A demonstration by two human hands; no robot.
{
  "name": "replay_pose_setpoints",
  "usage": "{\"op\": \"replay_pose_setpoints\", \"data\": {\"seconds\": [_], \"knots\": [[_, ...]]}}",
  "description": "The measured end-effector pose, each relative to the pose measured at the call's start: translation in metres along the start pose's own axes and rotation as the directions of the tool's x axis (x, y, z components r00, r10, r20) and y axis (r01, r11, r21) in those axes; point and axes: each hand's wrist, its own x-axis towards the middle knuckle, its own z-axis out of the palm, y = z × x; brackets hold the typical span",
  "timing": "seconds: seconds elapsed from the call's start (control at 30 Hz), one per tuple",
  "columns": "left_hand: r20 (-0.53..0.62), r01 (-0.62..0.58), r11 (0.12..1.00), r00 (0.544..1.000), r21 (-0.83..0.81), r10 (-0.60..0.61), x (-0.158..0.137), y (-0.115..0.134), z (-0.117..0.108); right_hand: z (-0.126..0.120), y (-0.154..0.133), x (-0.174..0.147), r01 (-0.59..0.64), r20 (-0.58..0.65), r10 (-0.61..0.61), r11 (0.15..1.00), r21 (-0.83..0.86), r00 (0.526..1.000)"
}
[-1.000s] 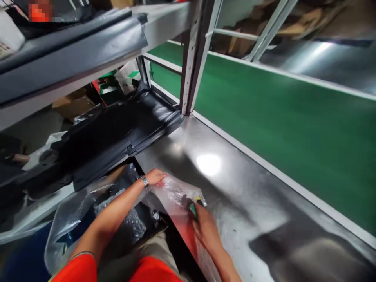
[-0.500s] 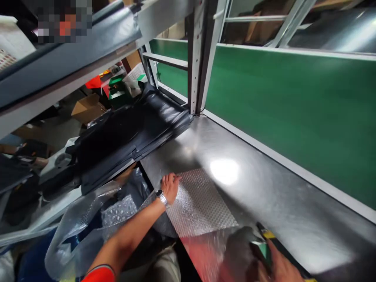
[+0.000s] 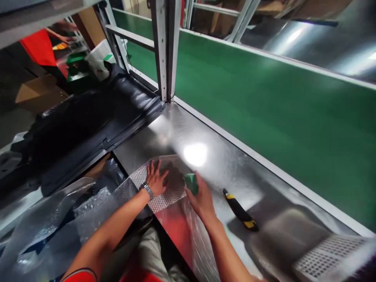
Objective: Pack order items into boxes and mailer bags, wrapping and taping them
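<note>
My left hand [image 3: 157,180], with a watch on its wrist, lies with fingers spread on a sheet of bubble wrap [image 3: 167,201]. The sheet rests on the shiny metal table [image 3: 217,176]. At the sheet's right edge, my right hand [image 3: 202,196] grips a small green box-like item [image 3: 191,183] between thumb and fingers. Its exact kind cannot be made out, as the fingers cover part of it. To the right of this hand a black and yellow utility knife [image 3: 240,210] lies on the metal.
Black plastic bags [image 3: 88,121] are stacked at the left. More bubble wrap [image 3: 100,211] hangs near the table's front edge. A green conveyor belt [image 3: 264,109] runs behind a white rail. A white perforated basket [image 3: 329,254] stands at lower right. A metal post [image 3: 163,51] rises at the back corner.
My right hand has moved from the lower right to the bubble wrap with the green item. The knife now lies beside it. My left hand has spread over the sheet. The view has shifted right.
</note>
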Motion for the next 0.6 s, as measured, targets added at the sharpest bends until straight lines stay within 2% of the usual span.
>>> {"op": "replay_pose_setpoints", "data": {"seconds": [0.07,0.13,0.27,0.4,0.5,0.6], "knots": [[0.087,0.016,0.998,0.996,0.053,-0.021,0.006,0.001,-0.011,0.026,-0.021,0.026,0.078,0.101,-0.074,0.996,-0.041,0.992],[0.147,0.043,0.993,0.987,0.108,-0.059,0.009,0.003,-0.02,0.044,-0.035,0.045,0.084,0.188,-0.057,0.987,-0.139,0.981],[0.132,0.074,0.987,0.987,0.14,-0.093,0.01,0.002,-0.03,0.061,-0.044,0.06,0.106,0.248,-0.033,0.952,-0.288,0.968],[0.125,0.058,0.991,0.989,0.123,-0.074,0.011,-0.004,-0.029,0.067,-0.044,0.06,0.093,0.211,-0.029,0.949,-0.302,0.977],[0.119,0.065,0.993,0.99,0.099,-0.077,0.012,-0.003,-0.028,0.067,-0.04,0.059,0.123,0.19,-0.08,0.967,-0.223,0.978],[0.077,0.059,0.997,0.995,0.051,-0.062,0.013,0.005,-0.023,0.057,-0.025,0.06,0.125,0.034,-0.121,0.978,-0.166,0.992]]}}
